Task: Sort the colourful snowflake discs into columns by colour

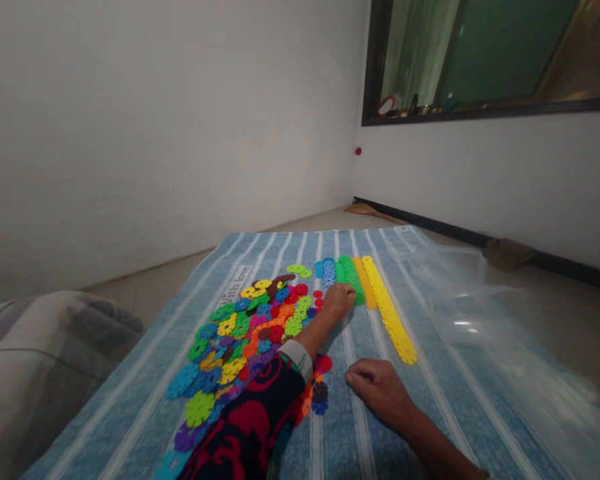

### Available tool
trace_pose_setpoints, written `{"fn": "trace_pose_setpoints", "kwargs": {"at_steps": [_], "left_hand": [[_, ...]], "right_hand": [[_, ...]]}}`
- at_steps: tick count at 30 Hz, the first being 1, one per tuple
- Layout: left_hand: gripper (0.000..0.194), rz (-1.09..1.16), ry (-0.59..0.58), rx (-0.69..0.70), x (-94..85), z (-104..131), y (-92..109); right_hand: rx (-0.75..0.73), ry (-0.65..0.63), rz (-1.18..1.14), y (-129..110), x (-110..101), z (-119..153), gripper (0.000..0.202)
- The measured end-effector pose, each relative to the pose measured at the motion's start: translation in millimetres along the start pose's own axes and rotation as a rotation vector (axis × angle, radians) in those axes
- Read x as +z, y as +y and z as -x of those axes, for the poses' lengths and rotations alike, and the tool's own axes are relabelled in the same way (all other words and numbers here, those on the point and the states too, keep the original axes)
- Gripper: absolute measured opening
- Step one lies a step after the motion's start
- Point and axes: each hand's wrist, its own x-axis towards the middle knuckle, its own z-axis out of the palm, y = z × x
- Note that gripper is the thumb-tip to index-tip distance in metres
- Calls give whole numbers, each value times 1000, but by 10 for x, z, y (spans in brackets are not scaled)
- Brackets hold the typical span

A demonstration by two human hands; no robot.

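While the left hand (pixel 341 301) is placed at the near end of the green row (pixel 351 275) of notched discs, its fingertips are partly hidden, so I cannot tell how near together they are, nor whether a disc is between them. To the right of it and nearer, the right hand (pixel 380 392) is over the striped cloth (pixel 339 427), with fingers folded and thumb against them; no disc is seen there. Beyond the left hand, on its right side, lie the orange row (pixel 365 285) and the longer yellow row (pixel 390 317); to its left spreads a loose pile (pixel 227 325) of mixed discs. I judge the discs to be thin plastic: light, rather stiff, not fragile, perhaps a little slippery where they overlap. A row could spread apart if it is pushed from the side. For one disc, it seems best to pinch the notched rim between thumb and forefinger.
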Motion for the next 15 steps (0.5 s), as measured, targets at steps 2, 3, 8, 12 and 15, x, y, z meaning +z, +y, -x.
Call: {"fn": "trace_pose_setpoints", "kwargs": {"at_steps": [2, 3, 8, 12, 15], "left_hand": [[21, -11, 4, 2, 17, 2, -2], [20, -19, 7, -1, 23, 7, -4], [22, -57, 31, -28, 11, 77, -41], [23, -104, 29, -41, -108, 160, -108], [22, -159, 25, -64, -321, 212, -224]], "right_hand": [[3, -3, -1, 11, 4, 2, 28], [4, -3, 1, 17, 6, 2, 28], [7, -3, 15, 34, 8, -1, 27], [1, -14, 15, 18, -1, 12, 28], [7, -24, 11, 16, -3, 29, 30]]}}
